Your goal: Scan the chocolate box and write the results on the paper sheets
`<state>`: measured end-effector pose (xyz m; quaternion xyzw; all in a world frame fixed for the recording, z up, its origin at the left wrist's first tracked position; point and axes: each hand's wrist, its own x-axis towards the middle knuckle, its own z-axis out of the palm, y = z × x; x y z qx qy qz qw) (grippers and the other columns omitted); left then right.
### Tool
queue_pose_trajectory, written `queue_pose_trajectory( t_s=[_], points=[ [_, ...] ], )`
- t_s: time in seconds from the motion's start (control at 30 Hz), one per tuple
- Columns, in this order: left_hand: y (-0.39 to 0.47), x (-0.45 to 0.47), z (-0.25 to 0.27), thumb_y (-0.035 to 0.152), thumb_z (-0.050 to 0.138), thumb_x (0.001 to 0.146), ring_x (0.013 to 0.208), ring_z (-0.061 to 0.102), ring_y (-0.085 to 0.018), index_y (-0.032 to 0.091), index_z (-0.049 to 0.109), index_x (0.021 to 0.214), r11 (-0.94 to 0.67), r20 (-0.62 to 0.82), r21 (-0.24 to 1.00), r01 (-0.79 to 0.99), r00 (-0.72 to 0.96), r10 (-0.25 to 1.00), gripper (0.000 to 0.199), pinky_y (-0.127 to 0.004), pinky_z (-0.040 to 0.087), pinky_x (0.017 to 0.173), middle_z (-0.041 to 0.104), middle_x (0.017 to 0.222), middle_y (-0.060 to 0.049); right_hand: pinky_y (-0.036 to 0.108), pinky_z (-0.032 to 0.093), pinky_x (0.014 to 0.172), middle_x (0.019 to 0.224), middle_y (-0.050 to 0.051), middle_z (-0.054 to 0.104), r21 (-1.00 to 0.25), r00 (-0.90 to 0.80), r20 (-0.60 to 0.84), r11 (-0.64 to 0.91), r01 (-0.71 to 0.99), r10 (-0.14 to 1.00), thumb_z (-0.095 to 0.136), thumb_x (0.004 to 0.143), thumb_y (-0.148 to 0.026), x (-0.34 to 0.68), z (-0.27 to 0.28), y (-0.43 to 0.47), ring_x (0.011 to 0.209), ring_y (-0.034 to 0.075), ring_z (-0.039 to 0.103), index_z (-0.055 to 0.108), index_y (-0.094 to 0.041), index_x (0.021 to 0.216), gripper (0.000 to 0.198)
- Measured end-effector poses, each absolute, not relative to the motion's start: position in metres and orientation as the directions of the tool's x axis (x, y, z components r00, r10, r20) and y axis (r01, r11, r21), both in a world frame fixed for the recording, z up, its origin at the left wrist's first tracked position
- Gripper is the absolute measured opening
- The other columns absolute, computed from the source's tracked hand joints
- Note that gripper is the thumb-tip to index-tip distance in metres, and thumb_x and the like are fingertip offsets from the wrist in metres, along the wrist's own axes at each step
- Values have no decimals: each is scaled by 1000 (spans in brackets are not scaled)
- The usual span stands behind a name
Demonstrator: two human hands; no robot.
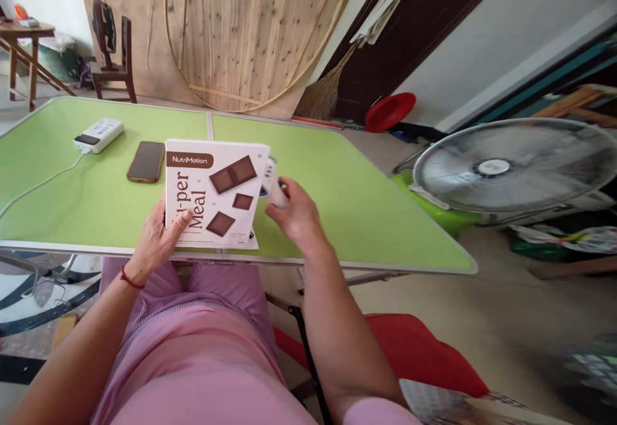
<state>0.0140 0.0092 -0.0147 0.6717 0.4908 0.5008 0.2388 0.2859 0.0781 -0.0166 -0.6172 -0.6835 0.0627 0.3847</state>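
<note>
A white box (pixel 226 222) printed "NutriMotion" and "Meal", with brown chocolate pieces pictured on it, stands tilted over the near edge of the green table (pixel 357 213). My left hand (pixel 161 235) grips its left side, with the thumb on the printed front. At the box's right edge, my right hand (pixel 299 216) is closed round a white handheld object (pixel 276 192) with bluish marks, which looks like a remote control. The far part of that object is partly hidden by the box. A pale corner with dark marks shows below the box's lower right.
Left of the box lie a phone (pixel 145 161) and a white power bank (pixel 99 134) with a cable (pixel 45 184). A large fan (pixel 511 164) stands beyond the table's right side. A red chair (pixel 424 354) is near my right arm.
</note>
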Motion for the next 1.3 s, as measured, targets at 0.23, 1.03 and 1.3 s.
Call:
queue_pose_trajectory(
  t_s=[0.23,1.03,1.3],
  points=[
    [8,15,-10,57,48,93,108,64,-27,16,59,119,-405,440,816,412,12,898,50,-38,51,94,67,119,-11,30,43,51,70,-2,55,-970,-86,235,227,-88,968,66,71,-32,227,-2,-45,56,14,50,55,-25,92,25],
    [8,13,-8,58,49,93,101,64,-25,18,57,123,-400,432,807,433,28,902,51,-36,51,90,68,114,-9,25,36,52,59,-4,52,-942,-260,-93,-170,-290,961,67,71,-26,183,-22,-56,53,10,44,56,-20,72,12],
    [7,13,-6,58,49,93,105,63,-26,17,55,126,-407,431,810,422,41,901,53,-37,51,93,67,118,-10,25,37,51,59,-5,53,-941,-283,-101,-184,-284,954,67,72,-26,184,-25,-55,53,10,45,57,-20,74,11]
  ],
)
